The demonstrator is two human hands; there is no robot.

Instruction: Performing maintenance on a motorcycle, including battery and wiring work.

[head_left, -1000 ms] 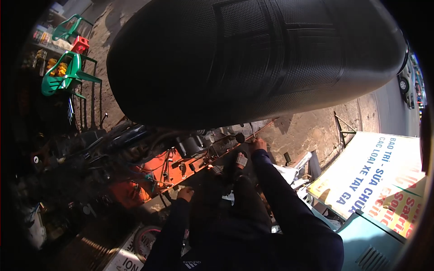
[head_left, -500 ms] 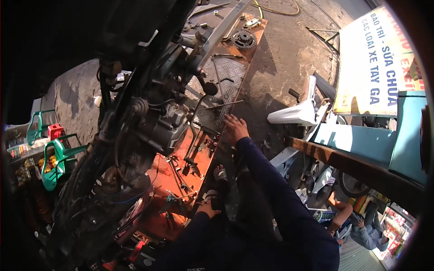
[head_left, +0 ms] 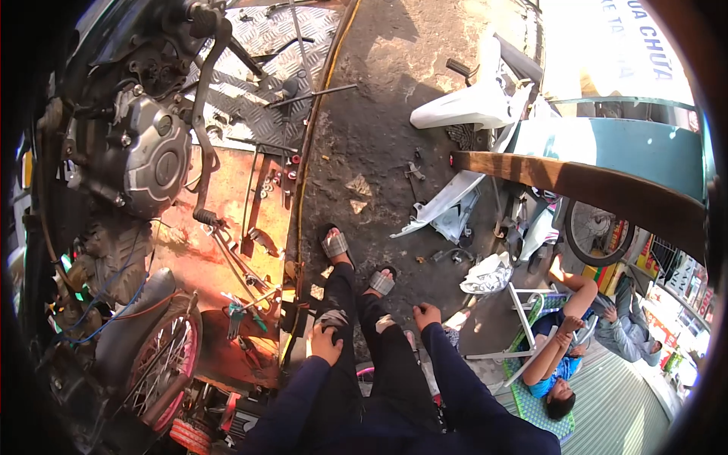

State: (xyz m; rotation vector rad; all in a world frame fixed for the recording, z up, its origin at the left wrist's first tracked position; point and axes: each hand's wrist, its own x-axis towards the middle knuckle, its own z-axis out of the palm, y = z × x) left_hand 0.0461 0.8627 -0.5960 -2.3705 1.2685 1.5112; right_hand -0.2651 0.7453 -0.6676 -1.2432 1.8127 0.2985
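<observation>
My left hand (head_left: 326, 346) rests on my left thigh near the torn knee of the black trousers, fingers lying along the cloth and holding nothing. My right hand (head_left: 426, 314) is beside my right knee; its fingers curl down out of sight, and no held thing shows. To the left a motorcycle engine (head_left: 158, 155) with a grey round cover sits above an orange work platform (head_left: 239, 178). A long dark metal lever (head_left: 202, 114) runs down beside it. A thin metal rod (head_left: 322, 92) crosses the platform edge, with small nuts (head_left: 265, 186) and pliers (head_left: 236, 320) lying about.
A wheel with a pink rim (head_left: 182, 356) is at the lower left. White body panels (head_left: 459, 110) and a headlight unit (head_left: 487, 273) lie on the dark ground to the right, near a wooden beam (head_left: 576, 176). A person in blue (head_left: 560, 377) reclines at the lower right.
My right hand has drawn back from the platform's edge to beside my right knee. My left hand stays by my left thigh. The view has shifted, showing more of my legs and the engine.
</observation>
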